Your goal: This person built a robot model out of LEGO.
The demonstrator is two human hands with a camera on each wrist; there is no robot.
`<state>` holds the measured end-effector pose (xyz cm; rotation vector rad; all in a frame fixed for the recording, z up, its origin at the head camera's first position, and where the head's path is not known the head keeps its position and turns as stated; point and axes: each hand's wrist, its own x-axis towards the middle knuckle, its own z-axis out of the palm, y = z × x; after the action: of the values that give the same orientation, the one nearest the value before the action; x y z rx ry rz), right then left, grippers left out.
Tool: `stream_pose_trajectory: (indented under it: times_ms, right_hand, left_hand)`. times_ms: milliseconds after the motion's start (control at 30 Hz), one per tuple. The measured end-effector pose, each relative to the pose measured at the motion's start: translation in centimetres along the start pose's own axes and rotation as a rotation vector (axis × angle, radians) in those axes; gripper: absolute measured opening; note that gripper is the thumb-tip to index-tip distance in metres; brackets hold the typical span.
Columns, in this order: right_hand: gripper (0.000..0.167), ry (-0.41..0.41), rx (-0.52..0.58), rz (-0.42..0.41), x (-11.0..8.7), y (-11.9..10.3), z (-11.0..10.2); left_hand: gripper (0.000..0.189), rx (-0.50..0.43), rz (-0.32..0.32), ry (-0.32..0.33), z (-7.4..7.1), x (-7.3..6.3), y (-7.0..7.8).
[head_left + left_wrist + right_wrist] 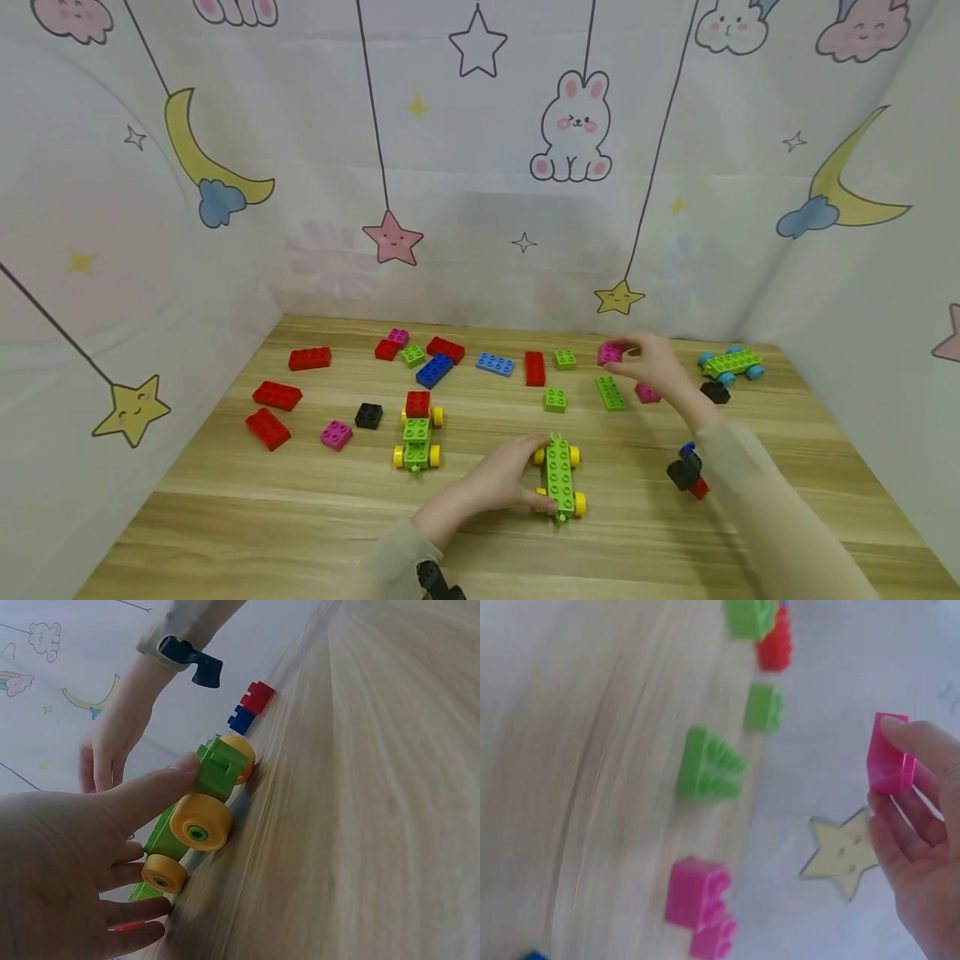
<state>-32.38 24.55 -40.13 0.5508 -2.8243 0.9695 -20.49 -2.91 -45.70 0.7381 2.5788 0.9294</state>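
Note:
My right hand pinches a pink toy brick between thumb and fingers. In the right wrist view this brick is held up off the table. My left hand holds a green toy car base with yellow wheels, which stands on the table. Its thumb lies on the near end and the fingers reach along the left side toward the far end. The left wrist view shows the thumb on the car base's green end. Below the right hand lie a green brick and another pink brick.
Left of the left hand stands a green car with a red brick on top. Several red, blue, green, pink and black bricks lie across the wooden table. A blue-wheeled car base is at the back right, with a red brick by the right forearm.

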Motion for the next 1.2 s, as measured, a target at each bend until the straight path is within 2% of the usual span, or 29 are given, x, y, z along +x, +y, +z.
stream_pose_trajectory:
  times_ms: [200,367,733,833,1067,1200]
  right_hand:
    - [0.037,0.031,0.039,-0.033,-1.3,-2.7,1.0]
    - [0.033,0.054,0.071,-0.112,-2.6,-4.2,2.3]
    - [0.032,0.021,0.118,-0.207,-4.9,-5.3,4.5]
    - [0.031,-0.003,0.136,-0.209,-5.5,-5.4,4.9]
    - [0.031,-0.104,0.154,-0.146,-6.7,-5.8,5.7]
    - [0.031,-0.126,0.159,-0.155,-7.1,-5.8,6.2]
  left_hand:
    - [0.093,-0.006,-0.002,0.001,0.0,0.0,0.0]
    - [0.092,-0.009,-0.009,0.002,-0.1,-0.1,0.0]
    - [0.092,-0.021,-0.001,0.005,-0.1,-0.1,0.0]
    - [0.092,-0.021,0.0,0.005,-0.1,-0.1,0.0]
    - [0.093,-0.024,0.015,0.013,-0.1,-0.2,0.0]
    - [0.093,-0.022,0.024,0.016,0.0,-0.1,-0.1]
